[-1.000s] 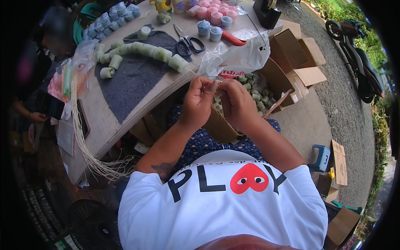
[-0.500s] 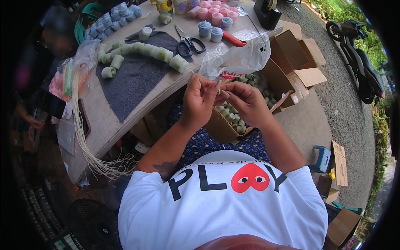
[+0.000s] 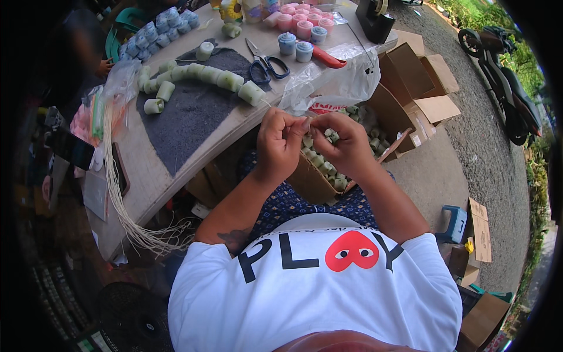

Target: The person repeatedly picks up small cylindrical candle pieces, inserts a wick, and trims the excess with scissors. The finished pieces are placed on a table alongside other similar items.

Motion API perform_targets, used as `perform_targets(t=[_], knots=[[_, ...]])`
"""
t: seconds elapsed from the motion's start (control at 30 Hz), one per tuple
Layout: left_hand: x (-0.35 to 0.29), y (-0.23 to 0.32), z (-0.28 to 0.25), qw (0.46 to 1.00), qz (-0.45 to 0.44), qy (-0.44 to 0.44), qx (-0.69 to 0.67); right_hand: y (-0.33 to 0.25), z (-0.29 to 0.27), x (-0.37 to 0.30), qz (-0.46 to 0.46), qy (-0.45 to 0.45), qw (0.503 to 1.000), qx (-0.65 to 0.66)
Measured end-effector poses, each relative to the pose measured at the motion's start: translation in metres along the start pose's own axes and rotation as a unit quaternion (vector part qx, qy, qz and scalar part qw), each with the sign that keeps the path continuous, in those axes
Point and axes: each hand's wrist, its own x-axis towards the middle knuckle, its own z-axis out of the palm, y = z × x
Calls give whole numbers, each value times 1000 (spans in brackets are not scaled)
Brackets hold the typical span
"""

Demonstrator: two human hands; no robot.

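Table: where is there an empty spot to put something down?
Bare tabletop lies along the near edge, between the dark mat and the pale strings. The far end is crowded with the scissors, pink cups and plastic bag.

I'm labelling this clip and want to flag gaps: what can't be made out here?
- What the left hand and right hand pinch: too small, covered by fingertips, head view.
- Cardboard box contents: partly behind both hands.
- Plastic bag contents: crumpled, unclear.

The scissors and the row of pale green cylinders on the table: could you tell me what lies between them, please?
In the head view, only the dark grey mat lies between the scissors and the row of pale green cylinders; that strip of it is bare.
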Motion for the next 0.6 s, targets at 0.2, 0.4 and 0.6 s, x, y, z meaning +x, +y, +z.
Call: perform_targets(t=[0.2,0.4,0.6], knots=[[-3,-11,-3,997,-71,6,-18,0,-1,-1,-13,-2,999,-39],[-3,-9,-6,997,-78,-19,-13,-3,0,-2,69,-24,990,120],[-7,-7,-10,989,-128,-56,-54,4,0,1,-63,-65,994,-60]])
